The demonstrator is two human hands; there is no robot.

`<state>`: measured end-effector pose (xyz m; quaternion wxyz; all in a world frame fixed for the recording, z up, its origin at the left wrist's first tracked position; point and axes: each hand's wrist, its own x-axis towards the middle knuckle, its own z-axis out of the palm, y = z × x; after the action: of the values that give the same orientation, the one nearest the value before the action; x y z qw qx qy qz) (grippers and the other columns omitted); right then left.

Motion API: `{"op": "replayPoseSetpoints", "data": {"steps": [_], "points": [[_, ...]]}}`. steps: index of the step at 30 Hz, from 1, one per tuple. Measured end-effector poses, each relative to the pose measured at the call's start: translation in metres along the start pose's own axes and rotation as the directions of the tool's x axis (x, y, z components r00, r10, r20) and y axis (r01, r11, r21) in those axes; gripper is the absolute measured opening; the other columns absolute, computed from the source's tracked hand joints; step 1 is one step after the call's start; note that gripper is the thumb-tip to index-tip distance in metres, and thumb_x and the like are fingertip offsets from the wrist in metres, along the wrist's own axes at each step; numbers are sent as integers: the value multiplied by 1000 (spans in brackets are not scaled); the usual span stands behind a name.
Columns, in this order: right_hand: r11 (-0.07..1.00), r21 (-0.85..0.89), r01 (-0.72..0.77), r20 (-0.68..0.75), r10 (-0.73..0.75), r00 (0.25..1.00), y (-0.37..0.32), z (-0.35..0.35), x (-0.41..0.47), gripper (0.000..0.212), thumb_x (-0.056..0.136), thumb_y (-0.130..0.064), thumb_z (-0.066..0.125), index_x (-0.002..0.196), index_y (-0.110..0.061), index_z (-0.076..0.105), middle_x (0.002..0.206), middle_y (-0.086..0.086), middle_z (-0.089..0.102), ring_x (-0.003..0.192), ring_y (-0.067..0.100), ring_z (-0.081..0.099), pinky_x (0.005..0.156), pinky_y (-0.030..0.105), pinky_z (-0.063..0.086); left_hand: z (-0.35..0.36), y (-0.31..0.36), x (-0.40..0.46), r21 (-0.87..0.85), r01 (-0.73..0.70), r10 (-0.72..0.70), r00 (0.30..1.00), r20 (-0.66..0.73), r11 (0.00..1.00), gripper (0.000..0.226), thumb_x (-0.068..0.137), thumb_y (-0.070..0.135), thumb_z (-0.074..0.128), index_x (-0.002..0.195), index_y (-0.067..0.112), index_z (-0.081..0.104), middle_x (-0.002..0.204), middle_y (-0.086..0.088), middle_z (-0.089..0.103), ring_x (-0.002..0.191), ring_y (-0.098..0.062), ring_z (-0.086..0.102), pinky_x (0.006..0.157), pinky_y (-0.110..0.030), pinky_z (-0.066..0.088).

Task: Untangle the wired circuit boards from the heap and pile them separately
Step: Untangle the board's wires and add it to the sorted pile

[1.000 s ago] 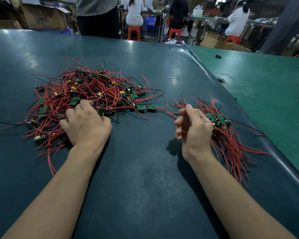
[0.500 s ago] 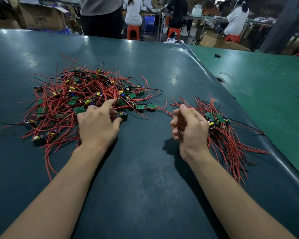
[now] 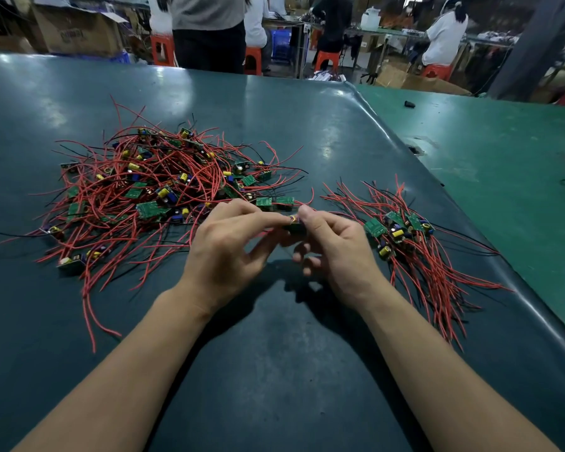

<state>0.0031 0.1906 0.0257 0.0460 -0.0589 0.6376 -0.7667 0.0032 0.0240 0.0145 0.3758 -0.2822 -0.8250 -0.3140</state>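
Head view: both hands meet mid-table, the left hand (image 3: 224, 247) and right hand (image 3: 335, 247) each pinching one small circuit board (image 3: 295, 222) between fingertips. It sits raised off the dark table (image 3: 274, 370) — between the big tangled heap (image 3: 157, 190) toward the left edge and the smaller sorted pile (image 3: 415, 243) near the right edge.

A large heap (image 3: 157, 194) of small green circuit boards with yellow and blue parts, tangled in long red and black wires, lies on the left of the dark tabletop (image 3: 274, 370). A smaller pile (image 3: 411, 243) of boards lies to the right, wires fanned toward the viewer. Between them, one board (image 3: 295, 223) is held just above the tabletop.
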Motion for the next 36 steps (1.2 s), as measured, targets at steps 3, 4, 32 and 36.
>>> {"op": "replayPoseSetpoints", "data": {"steps": [3,4,32,36], "points": [[995,84,60,-19,-59,998,-5,-3,0,12,97,-15,57,97,-9,68,84,12,74,51,15,61,37,20,44,0,1,3,66,-54,62,992,-111,996,15,85,8,74,100,5,75,99,-7,71,87,-30,62,80,-43,51],[989,117,89,-43,-84,996,-6,-4,0,10,97,-14,56,99,-9,64,86,12,74,52,16,63,38,20,44,-1,2,3,78,-68,80,983,-168,995,10,86,11,74,94,5,75,94,-7,71,83,-29,61,79,-39,49],[995,98,-31,-212,51,976,0,3,6,9,100,-12,43,92,-11,46,70,8,68,41,20,59,35,22,43,13,14,5,-537,499,-548,833,78,681,6,87,10,72,89,9,66,79,-7,71,69,-23,70,69,-42,59],[988,147,34,-159,-11,987,-1,4,5,11,100,-8,46,90,-12,45,61,7,67,43,17,56,38,22,43,14,17,7,-656,562,-611,769,188,505,21,82,13,73,98,3,62,79,-7,69,66,-18,69,64,-29,59]]}}
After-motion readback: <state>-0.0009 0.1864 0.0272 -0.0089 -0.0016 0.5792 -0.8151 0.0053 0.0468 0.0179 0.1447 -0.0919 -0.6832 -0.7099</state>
